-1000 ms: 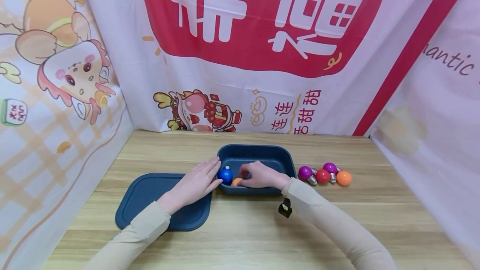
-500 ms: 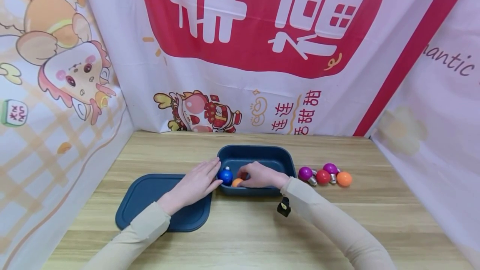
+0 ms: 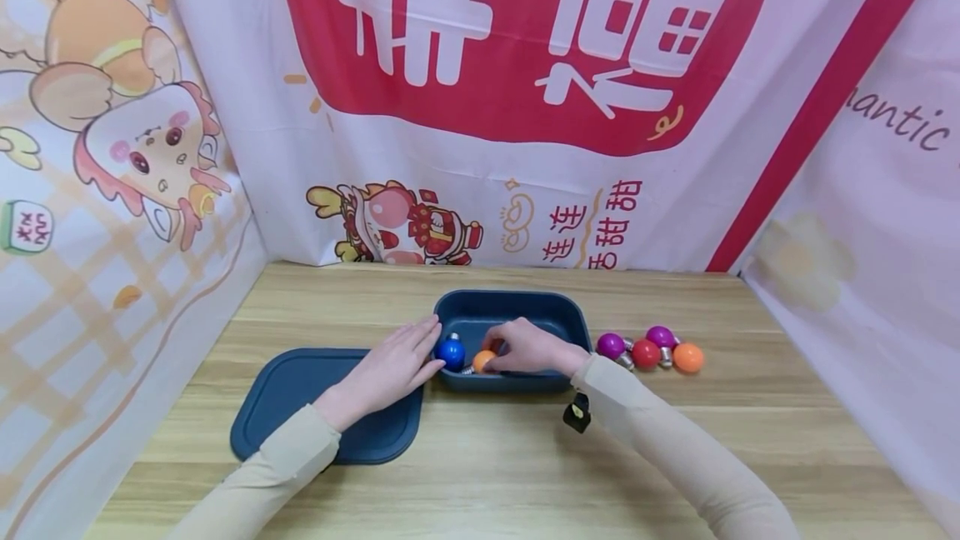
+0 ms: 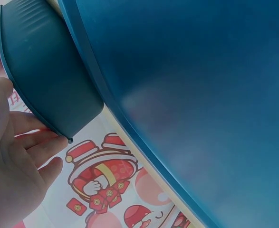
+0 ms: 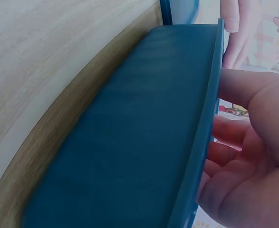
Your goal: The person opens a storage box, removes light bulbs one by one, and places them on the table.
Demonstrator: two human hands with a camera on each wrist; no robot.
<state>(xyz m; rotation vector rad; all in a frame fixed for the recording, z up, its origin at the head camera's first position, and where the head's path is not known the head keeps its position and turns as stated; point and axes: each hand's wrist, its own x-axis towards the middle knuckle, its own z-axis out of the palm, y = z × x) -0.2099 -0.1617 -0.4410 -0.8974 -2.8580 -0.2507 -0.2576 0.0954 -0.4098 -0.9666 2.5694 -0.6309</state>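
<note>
A dark blue rectangular box (image 3: 517, 295) stands open at the middle of the table. My right hand (image 3: 531, 346) reaches inside and pinches an orange light bulb (image 3: 483, 360), low near the front wall, its metal base pointing left. A blue light bulb (image 3: 451, 352) lies in the box's left end, base toward the back. With fingers extended, my left hand (image 3: 392, 363) touches the box's left end; the left wrist view has its fingertips at the box rim (image 4: 29, 105). In the right wrist view the box wall (image 5: 125, 118) hides the right fingertips.
The matching dark blue lid (image 3: 300, 398) lies flat to the left, under my left forearm. Right of the box several bulbs are clustered: two purple ones (image 3: 611, 346), a red one (image 3: 646, 354) and an orange one (image 3: 688, 357). Printed cloth (image 3: 525, 123) hangs behind the table.
The orange bulb in the box has shifted slightly right and back with my right hand, and its metal base now shows. My left hand keeps its place at the box's left end.
</note>
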